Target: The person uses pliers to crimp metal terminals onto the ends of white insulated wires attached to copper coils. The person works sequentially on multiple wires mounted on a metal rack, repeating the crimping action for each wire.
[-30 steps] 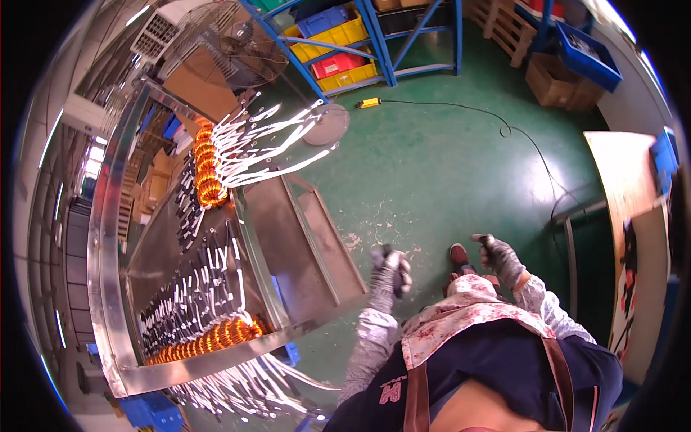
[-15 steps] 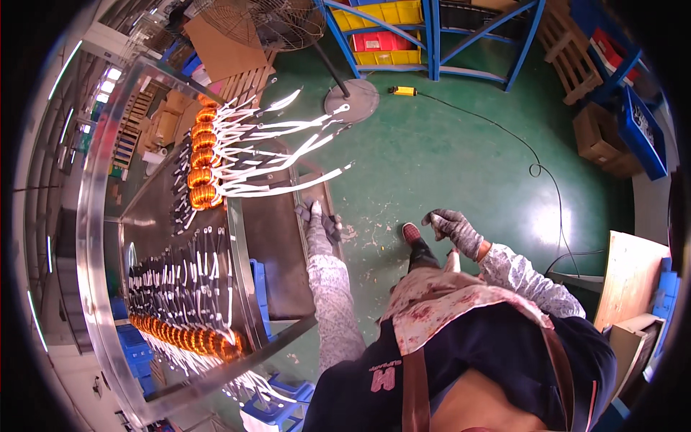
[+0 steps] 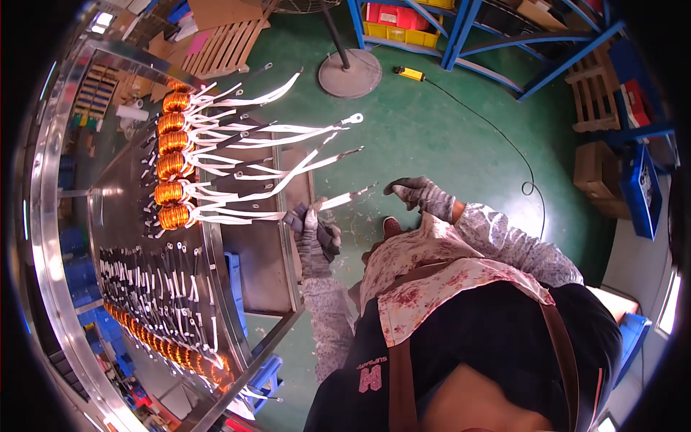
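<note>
My left hand (image 3: 311,229), in a grey glove, grips the white sleeved lead wires (image 3: 237,213) of the nearest orange copper coil (image 3: 173,216) at the edge of the steel workbench (image 3: 68,302). Several more orange coils (image 3: 173,144) stand in a row beyond it, their long white leads hanging over the bench edge. My right hand (image 3: 421,194), also gloved, hovers over the green floor with its fingers spread and holds nothing. It is a short way right of the lead tips.
A second row of orange coils (image 3: 165,345) with short white leads lies on the bench nearer me. A round fan base (image 3: 350,72) and a yellow cable switch (image 3: 412,73) are on the floor. Blue shelving (image 3: 461,29), wooden pallets (image 3: 216,43) and cardboard boxes (image 3: 601,180) stand beyond.
My left hand has reached forward to the bench edge and taken hold of the white leads. My right hand has risen and moved closer to them.
</note>
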The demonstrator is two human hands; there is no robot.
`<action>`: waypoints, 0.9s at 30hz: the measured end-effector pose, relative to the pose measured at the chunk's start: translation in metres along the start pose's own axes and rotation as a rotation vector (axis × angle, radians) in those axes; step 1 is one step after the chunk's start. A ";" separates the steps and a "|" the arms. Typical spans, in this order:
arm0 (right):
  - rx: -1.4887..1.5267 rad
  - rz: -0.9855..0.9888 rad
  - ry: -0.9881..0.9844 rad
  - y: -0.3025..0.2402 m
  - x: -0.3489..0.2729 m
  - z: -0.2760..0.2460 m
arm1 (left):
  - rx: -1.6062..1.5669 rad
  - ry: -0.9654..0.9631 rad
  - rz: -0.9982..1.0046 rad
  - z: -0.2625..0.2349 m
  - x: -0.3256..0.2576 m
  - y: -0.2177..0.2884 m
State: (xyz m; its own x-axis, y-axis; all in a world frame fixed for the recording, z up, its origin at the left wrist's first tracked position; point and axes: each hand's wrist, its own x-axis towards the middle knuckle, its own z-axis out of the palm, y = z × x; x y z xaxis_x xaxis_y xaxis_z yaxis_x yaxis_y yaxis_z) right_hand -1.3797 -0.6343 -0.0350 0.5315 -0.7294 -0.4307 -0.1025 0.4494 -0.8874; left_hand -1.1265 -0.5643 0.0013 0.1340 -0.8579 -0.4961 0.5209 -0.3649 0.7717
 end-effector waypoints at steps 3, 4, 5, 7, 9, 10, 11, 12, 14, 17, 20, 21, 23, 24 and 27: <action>-0.096 -0.065 -0.217 -0.019 0.020 -0.010 | -0.065 0.144 0.115 0.009 -0.005 -0.008; -0.128 -0.111 -0.324 -0.025 0.026 -0.014 | -0.078 0.173 0.125 0.014 -0.007 -0.006; -0.126 -0.077 -0.409 -0.035 0.030 -0.017 | -0.092 0.208 0.139 0.020 -0.011 -0.007; -0.120 -0.027 -0.593 -0.050 0.038 -0.024 | -0.108 0.311 0.215 0.034 -0.016 -0.009; -0.126 0.030 -0.686 -0.073 0.037 -0.020 | -0.119 0.436 0.292 0.048 -0.015 -0.011; -0.147 0.077 -0.682 -0.076 0.042 -0.013 | -0.105 0.444 0.295 0.049 -0.015 -0.010; -0.165 0.127 -0.669 -0.076 0.046 -0.004 | -0.088 0.445 0.290 0.052 -0.015 -0.009; -0.187 0.178 -0.652 -0.078 0.048 0.006 | -0.075 0.444 0.283 0.056 -0.015 -0.008; -0.176 -0.001 -0.589 -0.077 0.048 0.025 | -0.161 0.549 0.338 0.069 -0.015 -0.006; -0.539 -0.690 -0.587 -0.067 0.049 0.028 | -0.187 0.598 0.329 0.074 -0.022 -0.007; -0.972 -0.779 -0.576 -0.068 0.051 0.021 | -0.154 0.610 0.412 0.083 -0.022 -0.008; -0.842 -0.541 -0.692 -0.071 0.053 0.020 | -0.191 0.632 0.409 0.083 -0.018 -0.009; -0.024 0.369 -0.900 -0.083 0.056 0.016 | -0.194 0.610 0.405 0.084 -0.019 -0.008; 0.206 0.561 -0.927 -0.089 0.058 0.015 | -0.193 0.592 0.401 0.085 -0.018 -0.005; 0.435 0.696 -0.936 -0.093 0.058 0.015 | -0.157 0.531 0.365 0.084 -0.017 -0.001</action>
State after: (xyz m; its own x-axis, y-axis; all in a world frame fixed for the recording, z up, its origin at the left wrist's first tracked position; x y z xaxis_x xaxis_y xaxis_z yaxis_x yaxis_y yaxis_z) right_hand -1.3269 -0.7104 0.0251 0.8890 0.2996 -0.3464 -0.4105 0.8567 -0.3125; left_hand -1.1999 -0.5797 0.0427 0.7014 -0.6070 -0.3735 0.4746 0.0068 0.8802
